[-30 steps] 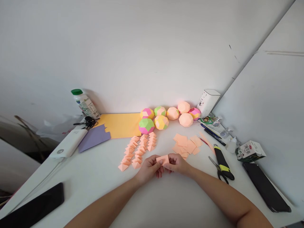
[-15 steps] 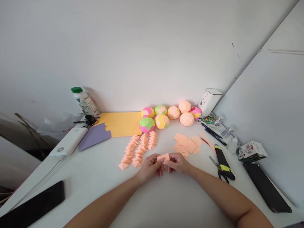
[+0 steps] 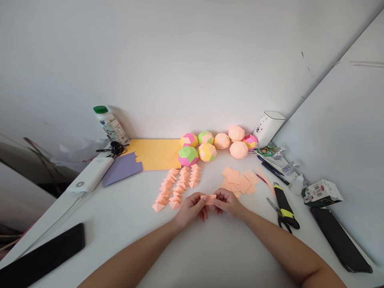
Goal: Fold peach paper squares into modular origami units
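A small piece of peach paper (image 3: 209,199) is pinched between both hands above the white table, a narrow strip of it showing. My left hand (image 3: 192,209) grips its left end with the thumb on the near face. At the other end, my right hand (image 3: 228,203) holds it between thumb and fingers. Rows of folded peach paper pieces (image 3: 166,187) lie beyond my left hand. Just past my right hand is a loose pile of flat peach paper squares (image 3: 241,183).
Several paper polyhedron balls (image 3: 207,152) sit along the wall. Yellow (image 3: 159,154) and purple card (image 3: 121,170) lie at the left, near a bottle (image 3: 112,127) and a white power bank (image 3: 91,175). Scissors (image 3: 279,215), a utility knife (image 3: 286,206) and a milk carton (image 3: 322,193) are at the right.
The paper's visible face has become narrower, as if tilted or folded; I cannot tell which. Both hands keep hold of it. The whole view has shifted slightly.
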The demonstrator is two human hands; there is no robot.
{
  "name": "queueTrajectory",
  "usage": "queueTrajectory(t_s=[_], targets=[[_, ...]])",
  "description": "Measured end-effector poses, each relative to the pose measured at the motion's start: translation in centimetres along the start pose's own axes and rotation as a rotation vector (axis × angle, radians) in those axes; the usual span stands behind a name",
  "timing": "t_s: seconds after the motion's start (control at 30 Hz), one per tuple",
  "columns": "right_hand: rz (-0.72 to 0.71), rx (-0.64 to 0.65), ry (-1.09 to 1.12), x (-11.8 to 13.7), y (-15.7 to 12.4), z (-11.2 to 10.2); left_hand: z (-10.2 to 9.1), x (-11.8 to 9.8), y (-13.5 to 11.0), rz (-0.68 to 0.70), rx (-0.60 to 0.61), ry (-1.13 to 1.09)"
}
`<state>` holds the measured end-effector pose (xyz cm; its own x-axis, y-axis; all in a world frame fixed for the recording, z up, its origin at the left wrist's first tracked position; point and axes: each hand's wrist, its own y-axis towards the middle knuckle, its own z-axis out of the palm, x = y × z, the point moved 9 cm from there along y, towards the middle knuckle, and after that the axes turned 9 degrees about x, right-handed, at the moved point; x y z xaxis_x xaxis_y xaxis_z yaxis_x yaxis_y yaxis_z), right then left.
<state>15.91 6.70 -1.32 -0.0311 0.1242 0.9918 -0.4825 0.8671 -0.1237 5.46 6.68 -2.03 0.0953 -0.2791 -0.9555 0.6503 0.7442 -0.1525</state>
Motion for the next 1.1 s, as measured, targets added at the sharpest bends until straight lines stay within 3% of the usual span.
queueTrajectory(t_s=[0.37, 1.1], targets=[[-0.016, -0.073, -0.097, -0.28, -0.14, -0.47, -0.14, -0.04, -0.11, 0.007, -0.005, -0.037], [-0.023, -0.037, -0.084, -0.19, -0.14, -0.19, -0.17, 0.01, -0.14, 0.034, 0.004, -0.019]])
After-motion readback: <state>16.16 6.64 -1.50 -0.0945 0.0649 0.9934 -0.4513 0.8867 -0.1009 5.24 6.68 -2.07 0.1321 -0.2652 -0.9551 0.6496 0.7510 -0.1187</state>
